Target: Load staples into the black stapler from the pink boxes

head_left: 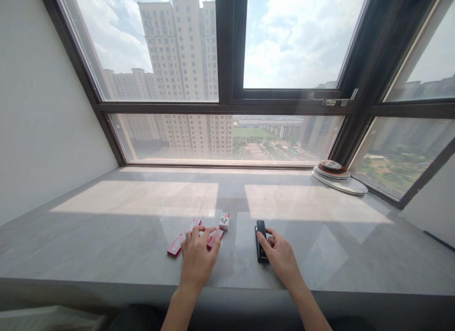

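Observation:
My left hand [199, 255] is over a group of small cartons on the grey sill. Its thumb and index finger lie along two sides of a red-and-white box [215, 236], and its other fingers are curled over the counter. A long red-and-white box [175, 245] lies by those fingers, with a similar box [194, 224] behind it, partly covered. Beyond my thumb, a small white box [224, 221] with dark and red print is against the red-and-white one. On the right, my right hand [277, 250] is closed around the side of a black stapler [261, 241], which lies lengthwise away from me.
A stack of plates [330, 172] rests in the far right corner, beside a flat white disc [357, 188]. Dark window frames [227, 108] border the sill [106, 236] at the back. A white wall [42, 132] closes off the left. The sill's front edge runs beneath my wrists.

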`<action>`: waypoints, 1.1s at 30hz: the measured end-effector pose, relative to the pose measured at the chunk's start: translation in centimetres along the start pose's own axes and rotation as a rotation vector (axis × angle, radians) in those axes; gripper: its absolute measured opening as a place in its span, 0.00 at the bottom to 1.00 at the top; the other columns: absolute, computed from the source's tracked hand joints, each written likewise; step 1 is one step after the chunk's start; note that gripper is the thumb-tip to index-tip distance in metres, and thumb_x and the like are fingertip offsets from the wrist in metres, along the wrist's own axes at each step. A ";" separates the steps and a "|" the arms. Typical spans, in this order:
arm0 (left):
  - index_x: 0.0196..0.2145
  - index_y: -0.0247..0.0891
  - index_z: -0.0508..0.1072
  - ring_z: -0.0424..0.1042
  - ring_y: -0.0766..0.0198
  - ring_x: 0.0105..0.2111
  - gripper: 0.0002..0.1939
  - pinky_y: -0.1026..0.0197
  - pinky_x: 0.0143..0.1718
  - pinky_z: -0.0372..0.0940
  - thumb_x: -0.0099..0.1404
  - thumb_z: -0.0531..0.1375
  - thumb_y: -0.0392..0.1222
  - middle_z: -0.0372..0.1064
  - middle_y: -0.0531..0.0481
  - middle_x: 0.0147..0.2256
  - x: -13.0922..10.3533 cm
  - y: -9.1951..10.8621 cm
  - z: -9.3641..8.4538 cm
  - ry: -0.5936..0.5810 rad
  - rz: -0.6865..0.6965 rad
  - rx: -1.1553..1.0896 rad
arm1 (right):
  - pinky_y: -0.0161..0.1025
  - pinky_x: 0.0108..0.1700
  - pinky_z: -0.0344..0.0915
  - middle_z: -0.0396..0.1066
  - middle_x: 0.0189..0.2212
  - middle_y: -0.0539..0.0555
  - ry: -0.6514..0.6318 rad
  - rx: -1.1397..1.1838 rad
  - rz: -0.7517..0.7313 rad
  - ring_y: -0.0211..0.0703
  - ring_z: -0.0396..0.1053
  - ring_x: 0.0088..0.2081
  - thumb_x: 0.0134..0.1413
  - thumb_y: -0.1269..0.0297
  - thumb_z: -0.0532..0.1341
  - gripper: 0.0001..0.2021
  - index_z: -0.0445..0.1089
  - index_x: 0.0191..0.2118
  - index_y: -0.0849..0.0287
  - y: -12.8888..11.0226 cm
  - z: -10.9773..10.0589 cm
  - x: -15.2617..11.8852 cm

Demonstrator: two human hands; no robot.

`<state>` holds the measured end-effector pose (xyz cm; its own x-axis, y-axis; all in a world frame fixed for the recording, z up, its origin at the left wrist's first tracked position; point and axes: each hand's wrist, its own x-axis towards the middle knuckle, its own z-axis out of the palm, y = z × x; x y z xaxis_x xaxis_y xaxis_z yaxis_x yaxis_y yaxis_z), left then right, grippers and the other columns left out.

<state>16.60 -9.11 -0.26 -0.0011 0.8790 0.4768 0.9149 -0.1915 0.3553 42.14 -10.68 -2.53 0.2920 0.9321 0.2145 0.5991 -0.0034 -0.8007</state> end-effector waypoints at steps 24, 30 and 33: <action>0.60 0.54 0.67 0.59 0.48 0.63 0.29 0.43 0.64 0.55 0.62 0.66 0.50 0.64 0.50 0.62 -1.8 2.1 -0.3 -0.377 0.318 -0.301 | 0.50 0.63 0.52 0.74 0.44 0.53 -0.256 0.027 -0.396 0.50 0.70 0.49 0.56 0.67 0.60 0.14 0.75 0.48 0.52 -7.5 3.2 0.8; 0.59 0.53 0.69 0.60 0.47 0.63 0.28 0.42 0.64 0.56 0.62 0.65 0.51 0.63 0.50 0.63 -1.9 1.3 -0.5 -0.355 0.316 -0.289 | 0.50 0.57 0.62 0.77 0.36 0.55 -0.012 0.302 -0.187 0.48 0.73 0.41 0.60 0.54 0.60 0.11 0.72 0.38 0.57 -6.9 5.0 2.0; 0.58 0.54 0.70 0.59 0.48 0.64 0.26 0.43 0.64 0.57 0.64 0.64 0.53 0.62 0.51 0.63 -1.8 0.8 -0.5 -0.347 0.307 -0.266 | 0.45 0.50 0.68 0.77 0.41 0.59 0.021 0.489 -0.103 0.50 0.74 0.45 0.61 0.48 0.59 0.18 0.70 0.44 0.59 -5.6 3.8 2.8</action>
<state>17.15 -11.06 -0.39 0.4253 0.8494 0.3124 0.7183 -0.5268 0.4545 36.78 -6.66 0.41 0.2678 0.9110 0.3135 0.2076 0.2632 -0.9421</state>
